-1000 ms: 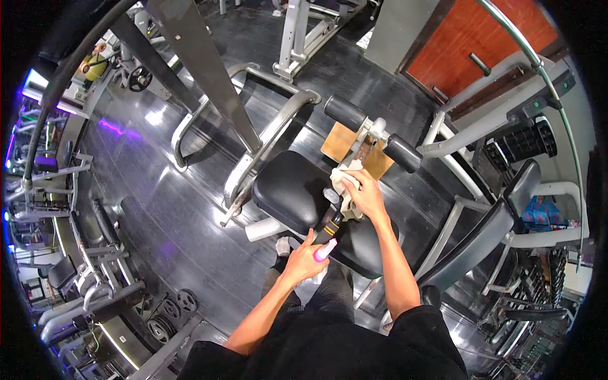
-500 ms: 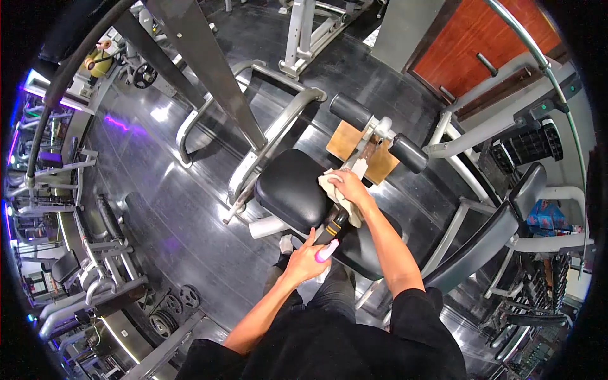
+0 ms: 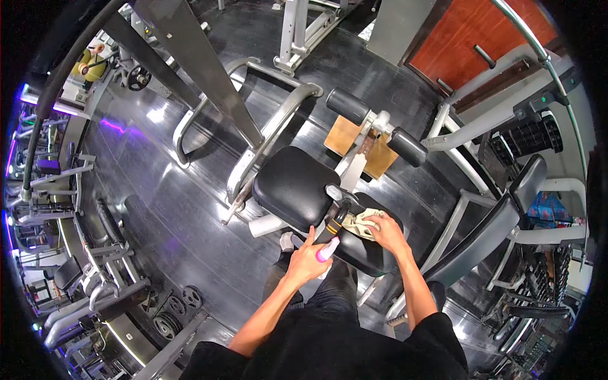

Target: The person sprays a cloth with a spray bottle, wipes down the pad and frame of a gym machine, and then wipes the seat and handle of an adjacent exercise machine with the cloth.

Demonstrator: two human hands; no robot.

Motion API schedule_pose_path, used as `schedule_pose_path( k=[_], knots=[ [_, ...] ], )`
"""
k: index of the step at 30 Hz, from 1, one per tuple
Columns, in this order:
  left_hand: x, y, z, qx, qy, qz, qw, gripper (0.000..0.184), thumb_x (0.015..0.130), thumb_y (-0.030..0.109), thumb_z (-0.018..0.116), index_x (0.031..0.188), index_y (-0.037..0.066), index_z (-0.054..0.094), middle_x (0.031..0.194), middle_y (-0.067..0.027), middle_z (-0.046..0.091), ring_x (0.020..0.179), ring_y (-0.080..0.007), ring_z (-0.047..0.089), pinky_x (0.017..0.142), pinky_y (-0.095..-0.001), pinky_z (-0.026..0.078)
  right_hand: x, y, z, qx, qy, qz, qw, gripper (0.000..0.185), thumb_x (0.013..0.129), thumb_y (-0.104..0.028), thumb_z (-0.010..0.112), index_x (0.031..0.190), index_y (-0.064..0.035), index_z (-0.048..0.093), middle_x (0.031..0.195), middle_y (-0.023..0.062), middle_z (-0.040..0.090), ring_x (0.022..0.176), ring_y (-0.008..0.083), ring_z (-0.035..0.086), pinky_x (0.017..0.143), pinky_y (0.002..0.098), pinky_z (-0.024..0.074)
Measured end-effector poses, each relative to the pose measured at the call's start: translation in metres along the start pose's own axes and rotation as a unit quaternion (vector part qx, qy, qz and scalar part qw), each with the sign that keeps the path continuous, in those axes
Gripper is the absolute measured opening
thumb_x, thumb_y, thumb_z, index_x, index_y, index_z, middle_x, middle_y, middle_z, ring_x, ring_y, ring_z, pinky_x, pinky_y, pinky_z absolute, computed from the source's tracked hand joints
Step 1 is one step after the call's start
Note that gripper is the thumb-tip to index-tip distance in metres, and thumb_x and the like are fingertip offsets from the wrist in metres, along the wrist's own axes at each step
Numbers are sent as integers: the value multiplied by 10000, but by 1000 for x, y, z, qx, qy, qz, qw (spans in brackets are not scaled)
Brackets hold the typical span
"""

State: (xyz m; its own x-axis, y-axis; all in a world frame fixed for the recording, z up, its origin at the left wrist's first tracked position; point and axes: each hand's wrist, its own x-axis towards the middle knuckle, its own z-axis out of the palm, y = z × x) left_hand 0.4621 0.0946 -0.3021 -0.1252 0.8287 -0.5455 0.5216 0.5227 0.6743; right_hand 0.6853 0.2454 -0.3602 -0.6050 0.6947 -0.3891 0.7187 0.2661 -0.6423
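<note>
My left hand (image 3: 305, 262) is closed around a spray bottle with a white and pink head (image 3: 327, 249), most of its body hidden by my fingers. My right hand (image 3: 386, 233) presses a crumpled cream cloth (image 3: 360, 223) onto the right black padded seat (image 3: 370, 256) of a gym machine. Between the two pads rises a black grip with yellow bands (image 3: 335, 223), just beyond the bottle. To the left lies the other black pad (image 3: 291, 183), touched by neither hand. Farther out, the machine's bar carries two black foam rollers (image 3: 348, 107).
A wooden board (image 3: 380, 158) lies under the rollers. A grey metal frame (image 3: 272, 139) stands ahead to the left. On the right is a bench with a black backrest (image 3: 475, 244). Weight plates (image 3: 168, 324) rest at lower left, and dumbbells (image 3: 551, 278) sit on a rack at right.
My right hand has moved the cloth back toward me and right, from the machine's metal bar onto the right pad. My left hand with the spray bottle has stayed nearly still.
</note>
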Motion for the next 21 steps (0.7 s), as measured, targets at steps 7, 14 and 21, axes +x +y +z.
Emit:
schedule_pose_path(
  k=[7, 14, 21],
  knots=[
    [2, -4, 1, 26, -9, 0, 1000, 409, 688, 297, 631, 1084, 207, 679, 1411, -309, 298, 1080, -376, 574, 890, -416, 487, 90, -12, 2, 164, 250, -55, 953, 275, 873, -173, 578, 1131, -86, 620, 1113, 177, 585, 1055, 339, 549, 931, 387, 416],
    [5, -11, 4, 33, 5, 19, 999, 423, 680, 277, 611, 1092, 211, 676, 1412, -316, 286, 1042, -394, 588, 878, -416, 492, 127, -47, 24, -17, -2, -115, 993, 250, 846, -166, 616, 1091, -171, 665, 1119, 167, 557, 1027, 357, 539, 903, 427, 432],
    [4, -8, 4, 1, 16, 25, 1000, 434, 675, 279, 638, 1101, 206, 681, 1415, -319, 280, 1045, -385, 590, 869, -404, 496, 19, -18, 38, 72, 193, -57, 977, 299, 810, -62, 610, 1078, -181, 669, 1139, 191, 517, 981, 368, 544, 848, 418, 489]
  ],
)
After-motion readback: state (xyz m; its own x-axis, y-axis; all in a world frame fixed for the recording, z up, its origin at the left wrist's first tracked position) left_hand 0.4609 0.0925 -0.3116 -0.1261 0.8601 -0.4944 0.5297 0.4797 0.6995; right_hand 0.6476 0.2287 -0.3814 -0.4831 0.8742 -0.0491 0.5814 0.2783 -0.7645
